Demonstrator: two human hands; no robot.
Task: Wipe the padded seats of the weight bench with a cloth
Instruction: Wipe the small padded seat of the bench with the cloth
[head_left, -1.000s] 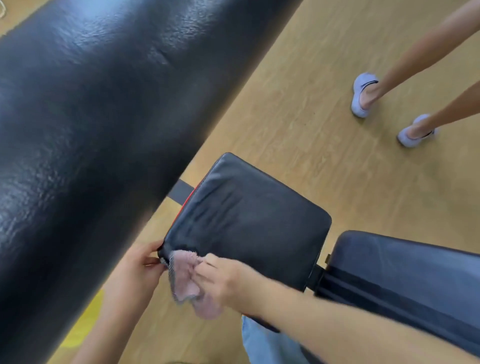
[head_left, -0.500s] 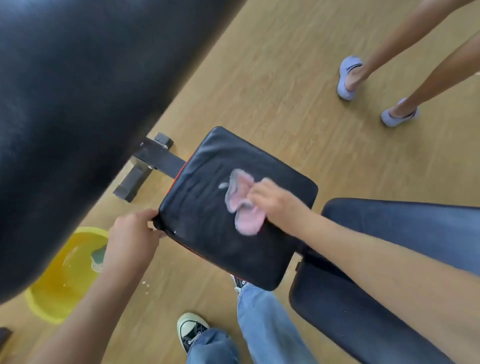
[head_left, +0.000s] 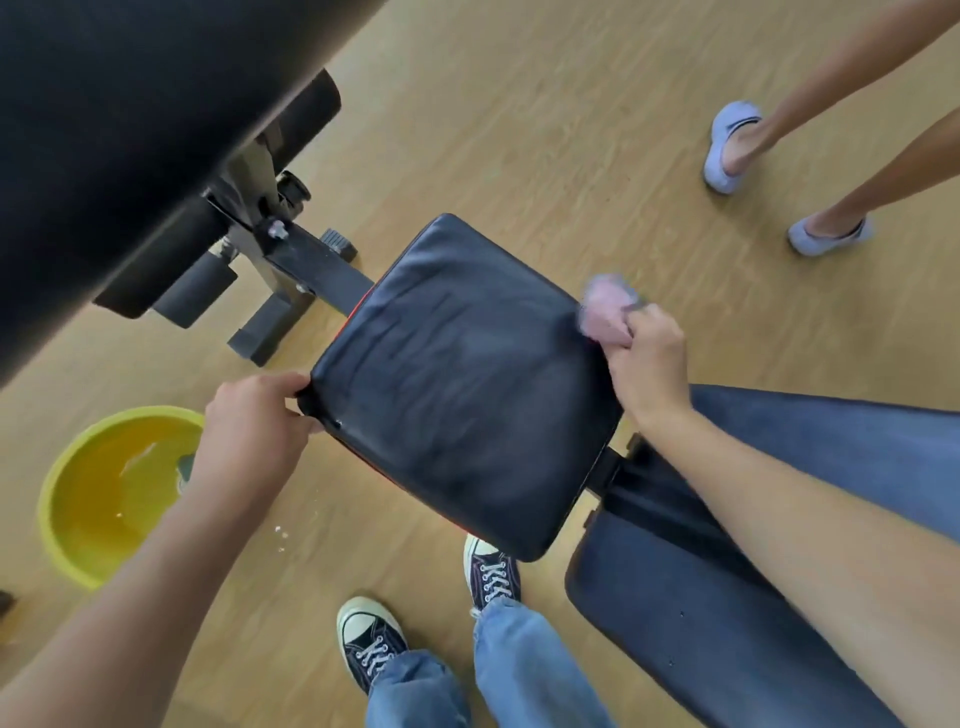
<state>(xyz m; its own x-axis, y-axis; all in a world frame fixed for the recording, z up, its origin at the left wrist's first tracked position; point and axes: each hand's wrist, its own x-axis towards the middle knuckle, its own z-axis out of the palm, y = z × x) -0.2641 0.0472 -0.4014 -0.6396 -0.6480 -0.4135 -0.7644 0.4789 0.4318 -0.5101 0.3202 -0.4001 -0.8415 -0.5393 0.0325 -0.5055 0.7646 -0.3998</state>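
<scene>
**Cloth at the far corner of the seat pad**

My right hand (head_left: 647, 364) is curled tight around a bunched pink cloth (head_left: 605, 306), my fingers pinching it in a fist so the loose end sticks out past my knuckles. The cloth sits right at the seat pad's (head_left: 462, 384) far right corner, pressed against its edge, and is blurred. My left hand (head_left: 254, 421) clasps the opposite, near left corner of the same pad, thumb on top and fingers wrapped under the rim, closed on the padding.

The seat pad is black, glossy and wrinkled, with a thin red strip showing along its left underside. To its right, touching at a hinge bracket, lies the longer back pad (head_left: 727, 597), which my right forearm crosses. Beyond the seat, the black metal frame (head_left: 311, 265) runs toward foam rollers under a big dark blurred shape at upper left.

On the wooden floor (head_left: 519, 130) near my left arm stands a yellow basin (head_left: 104, 493) with water in it. My sneakers (head_left: 374, 649) and jeans show below the pad. Another person's legs in pale slippers (head_left: 727, 148) stand well apart at upper right.

I can read no writing or brand anywhere.
</scene>
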